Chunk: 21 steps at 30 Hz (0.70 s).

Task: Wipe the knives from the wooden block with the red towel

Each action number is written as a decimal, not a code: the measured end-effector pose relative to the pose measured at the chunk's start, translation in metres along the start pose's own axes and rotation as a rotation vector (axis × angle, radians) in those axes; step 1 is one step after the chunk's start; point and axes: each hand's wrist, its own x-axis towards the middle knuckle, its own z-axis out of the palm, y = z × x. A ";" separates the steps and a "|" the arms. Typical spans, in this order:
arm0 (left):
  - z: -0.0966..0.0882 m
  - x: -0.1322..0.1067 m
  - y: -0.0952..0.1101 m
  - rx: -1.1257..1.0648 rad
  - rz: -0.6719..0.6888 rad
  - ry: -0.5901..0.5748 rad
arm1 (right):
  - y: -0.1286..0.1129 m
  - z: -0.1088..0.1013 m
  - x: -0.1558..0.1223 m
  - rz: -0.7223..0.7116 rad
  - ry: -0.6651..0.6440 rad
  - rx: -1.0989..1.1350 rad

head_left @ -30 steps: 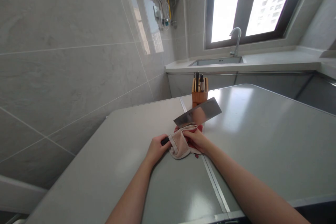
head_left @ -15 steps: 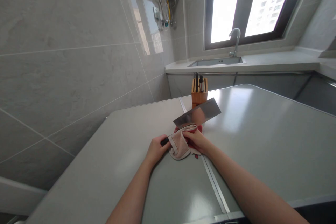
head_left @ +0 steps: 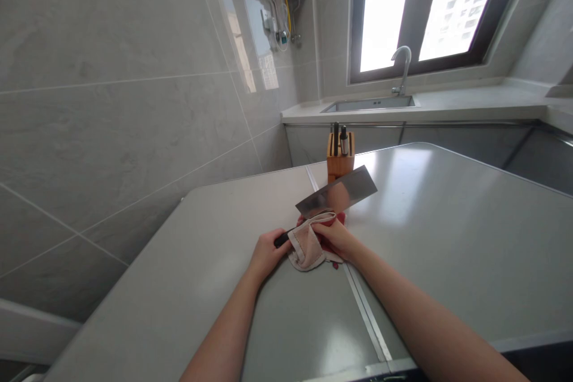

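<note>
1. Cleaver [head_left: 335, 192] over counter [head_left: 447, 239], most of its blade uncovered.
2. Left hand [head_left: 268, 255]: grip clamped on black handle [head_left: 281, 240].
3. Right hand [head_left: 335, 237]: grip clamped on cloth [head_left: 307, 249] wrapped around blade's near end.

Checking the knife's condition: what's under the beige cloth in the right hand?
A red cloth shows beneath the stitched beige cloth, and the rectangular steel cleaver blade runs under it; that blade section stays hidden.
</note>
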 end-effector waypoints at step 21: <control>0.000 0.001 0.002 -0.012 -0.008 0.002 | 0.004 -0.002 0.002 -0.015 0.016 -0.022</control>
